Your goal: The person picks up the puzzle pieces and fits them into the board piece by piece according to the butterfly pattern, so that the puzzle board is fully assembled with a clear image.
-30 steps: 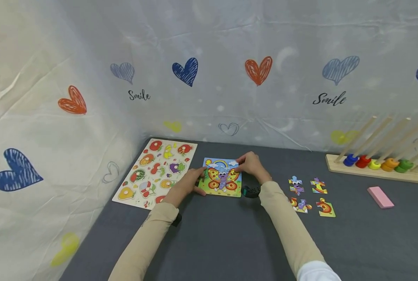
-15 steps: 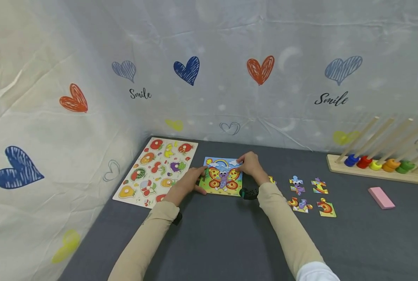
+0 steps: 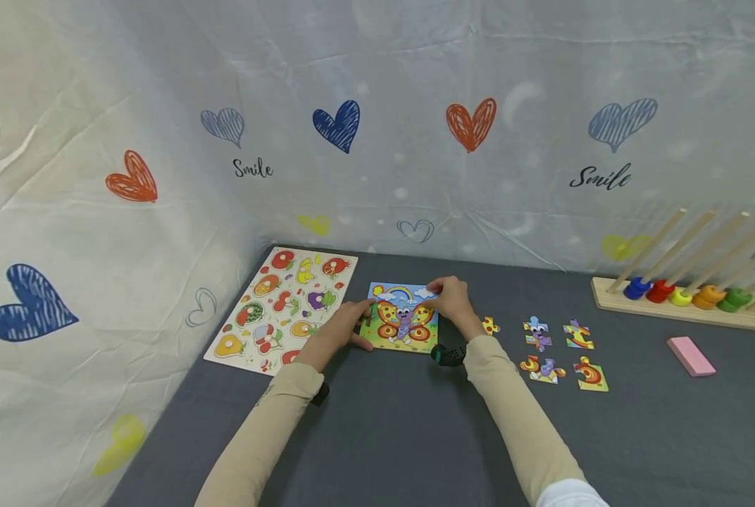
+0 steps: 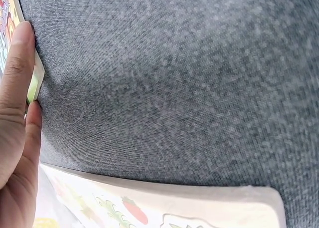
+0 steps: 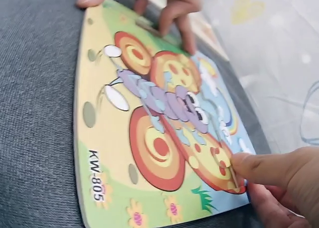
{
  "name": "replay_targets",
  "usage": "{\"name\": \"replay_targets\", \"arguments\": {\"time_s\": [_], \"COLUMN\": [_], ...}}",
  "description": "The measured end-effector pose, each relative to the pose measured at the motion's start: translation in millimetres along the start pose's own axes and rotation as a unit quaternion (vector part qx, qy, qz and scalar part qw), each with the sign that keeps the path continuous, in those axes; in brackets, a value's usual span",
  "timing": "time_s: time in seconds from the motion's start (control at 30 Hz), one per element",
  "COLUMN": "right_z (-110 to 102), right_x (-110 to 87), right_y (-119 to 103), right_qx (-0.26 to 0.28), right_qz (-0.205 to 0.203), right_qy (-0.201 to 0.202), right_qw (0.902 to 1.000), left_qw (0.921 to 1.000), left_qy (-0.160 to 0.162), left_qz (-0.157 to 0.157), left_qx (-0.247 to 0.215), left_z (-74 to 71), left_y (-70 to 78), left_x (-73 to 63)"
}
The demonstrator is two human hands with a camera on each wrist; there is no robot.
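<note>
A square butterfly puzzle board (image 3: 405, 336) lies on the dark tabletop between the two hands. My left hand (image 3: 339, 329) holds its left side, thumb at the near left corner and fingertips along the edge. In the left wrist view, the thumb and a finger of the left hand (image 4: 17, 103) meet the corner of the board. At the upper right edge, my right hand (image 3: 455, 301) pinches the board. The right wrist view shows the right thumb (image 5: 249, 164) on the printed wing, with other fingers at the board's edge.
Left of the board lies a fruit peg puzzle (image 3: 314, 320). To the right are several loose jigsaw pieces (image 3: 545, 369), one (image 3: 490, 326) beside the right sleeve. Farther right are a pink block (image 3: 691, 356) and a wooden peg rack (image 3: 682, 310) with coloured rings. A printed curtain (image 3: 403, 176) hangs behind.
A yellow jigsaw piece has come into sight beside the right wrist as that arm shifted slightly. Both hands keep hold of the puzzle board, which stays almost in place.
</note>
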State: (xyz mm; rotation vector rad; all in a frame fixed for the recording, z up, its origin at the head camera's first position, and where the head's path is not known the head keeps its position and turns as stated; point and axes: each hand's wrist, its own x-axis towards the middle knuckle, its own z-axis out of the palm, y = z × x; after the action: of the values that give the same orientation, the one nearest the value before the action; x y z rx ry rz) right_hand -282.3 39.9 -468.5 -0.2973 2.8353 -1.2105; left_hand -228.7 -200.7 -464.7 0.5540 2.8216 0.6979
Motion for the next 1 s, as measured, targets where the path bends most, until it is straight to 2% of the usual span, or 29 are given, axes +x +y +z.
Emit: {"name": "replay_targets", "arguments": {"time_s": [0.1,0.2,0.4,0.5,0.67,0.83,1.0], "right_z": [0,0,-7,-16,-37,-63,-86], "right_x": [-1.3,-0.9,-0.9,-5.9,-18.6,-33.0,-55.4], "right_y": [0,0,7,17,36,56,73], "right_qx": [0.003,0.007,0.043,0.075,0.146,0.213,0.237], "right_qz": [0.021,0.020,-0.031,-0.065,-0.106,-0.090,-0.070], "right_qy": [0.008,0.008,0.020,0.016,-0.015,-0.028,-0.039], "right_qw": [0.9997,0.9997,0.9984,0.9950,0.9834,0.9726,0.9682], "left_qw": [1.0000,0.9999,0.9996,0.9999,0.9998,0.9997,0.9998], "left_qy": [-0.004,0.000,0.013,0.006,-0.003,0.000,-0.002], "left_qz": [0.001,0.011,0.022,0.013,-0.016,-0.020,-0.018], "left_qx": [-0.006,-0.010,-0.011,-0.005,-0.007,-0.013,-0.010], "left_z": [1.0,0.7,-4.3,-6.2,-5.3,-2.7,-0.7], "left_y": [1.5,1.7,2.5,1.9,-1.4,-2.8,1.9], "left_x": [0.9,2.4,7.3,8.8,6.7,1.7,0.5]}}
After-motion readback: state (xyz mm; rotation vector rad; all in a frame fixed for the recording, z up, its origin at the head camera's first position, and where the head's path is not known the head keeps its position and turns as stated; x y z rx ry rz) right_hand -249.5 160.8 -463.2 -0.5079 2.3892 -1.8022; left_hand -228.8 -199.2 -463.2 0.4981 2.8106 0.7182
